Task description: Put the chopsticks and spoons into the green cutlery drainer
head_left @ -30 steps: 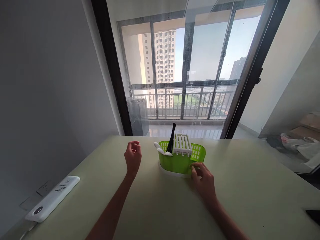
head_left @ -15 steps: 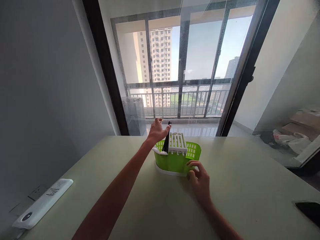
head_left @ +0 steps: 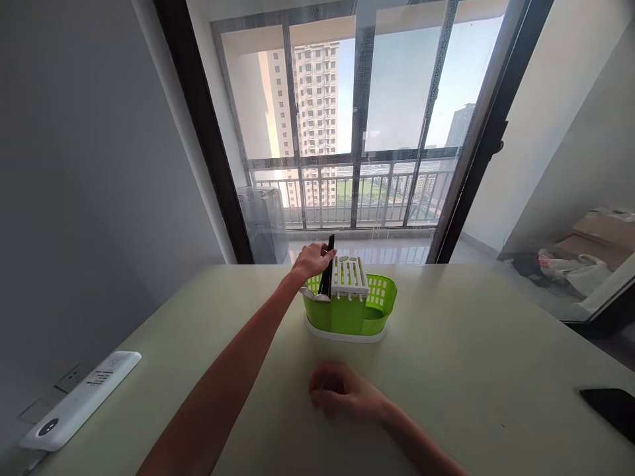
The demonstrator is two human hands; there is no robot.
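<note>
A green slotted basket (head_left: 347, 320) with a white base stands on the table, a white slotted rack (head_left: 350, 276) across its middle. Black chopsticks (head_left: 327, 281) lean upright at the rack's left side. My left hand (head_left: 313, 259) is closed around their upper part, thumb in front. White spoon-like ends (head_left: 321, 298) hang over the basket's near rim, below the chopsticks. My right hand (head_left: 344, 391), a little blurred, hovers over the table in front of the basket. Its fingers are curved, apart from the thumb, and nothing shows in them.
A long white device (head_left: 86, 400) lies along the table's left edge by a wall socket (head_left: 74, 375). A black object (head_left: 612, 410) rests at the right edge. Beyond the table (head_left: 461, 330) are a glass door and boxes with bags (head_left: 575, 271) on the floor.
My left hand has closed on the chopsticks' upper part. My right hand has left the basket's right front and moved left and nearer to me. The view has shifted slightly.
</note>
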